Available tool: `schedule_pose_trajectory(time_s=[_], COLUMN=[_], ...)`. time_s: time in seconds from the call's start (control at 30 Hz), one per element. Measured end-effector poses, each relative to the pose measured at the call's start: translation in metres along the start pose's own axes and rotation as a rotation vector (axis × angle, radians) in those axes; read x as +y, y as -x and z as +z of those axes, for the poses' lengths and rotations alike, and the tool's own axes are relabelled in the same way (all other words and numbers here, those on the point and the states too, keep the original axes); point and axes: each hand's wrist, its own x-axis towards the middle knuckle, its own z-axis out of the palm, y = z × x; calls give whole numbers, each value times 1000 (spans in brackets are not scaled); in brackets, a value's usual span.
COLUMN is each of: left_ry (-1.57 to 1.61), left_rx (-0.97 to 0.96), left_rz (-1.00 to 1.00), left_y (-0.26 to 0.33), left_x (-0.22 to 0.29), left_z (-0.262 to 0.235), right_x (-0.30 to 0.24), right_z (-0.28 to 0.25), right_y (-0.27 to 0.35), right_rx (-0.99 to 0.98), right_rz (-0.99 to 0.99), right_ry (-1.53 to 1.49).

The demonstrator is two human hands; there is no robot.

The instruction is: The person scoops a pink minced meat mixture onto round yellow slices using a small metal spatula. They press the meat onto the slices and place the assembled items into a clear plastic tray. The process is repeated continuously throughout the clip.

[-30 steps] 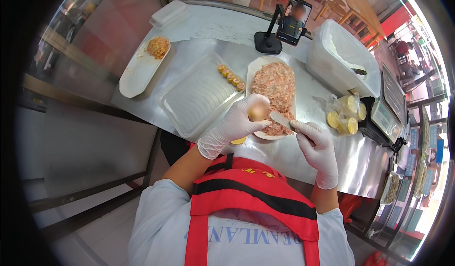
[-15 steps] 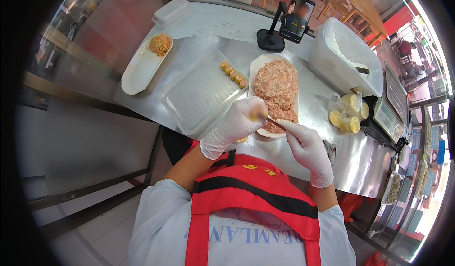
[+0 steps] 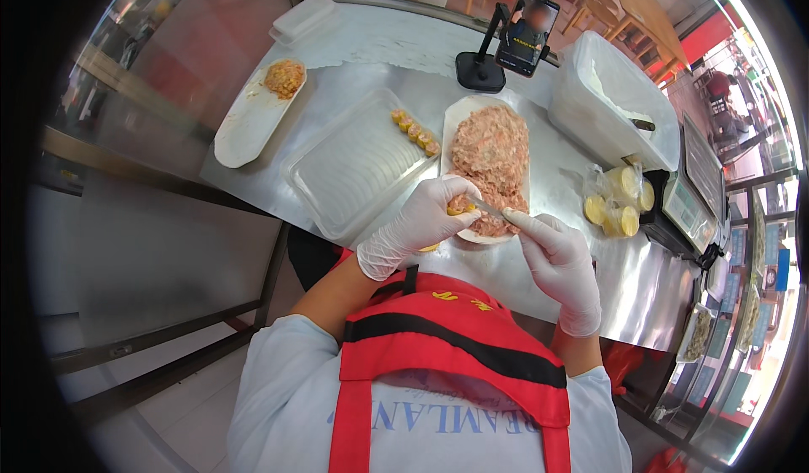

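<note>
Your left hand (image 3: 428, 213) curls round a dumpling (image 3: 461, 205), right hand (image 3: 554, 256) pinches a spatula (image 3: 487, 208); the tray (image 3: 350, 165) holds dumplings (image 3: 414, 132), the plate (image 3: 456, 112) meat (image 3: 491, 146).

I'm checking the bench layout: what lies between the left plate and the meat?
In the head view, a clear tray lies between the left plate and the meat, with a row of dumplings along its right side.

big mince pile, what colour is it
Pale pink; the big mince pile shows best in the head view.

1 fisheye view, head-worn, facing down, steel table (image 3: 341, 90) close below
</note>
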Motion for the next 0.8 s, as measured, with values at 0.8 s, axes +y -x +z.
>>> schedule_pose_trajectory(time_s=[0.8], left_ry=[518], left_rx=[140], left_rz=[-245], left_y=[-2], left_x=[2], left_z=[2], right_x=[34], right_z=[19], right_y=[9], right_rx=[58], right_rz=[165], right_ry=[-404])
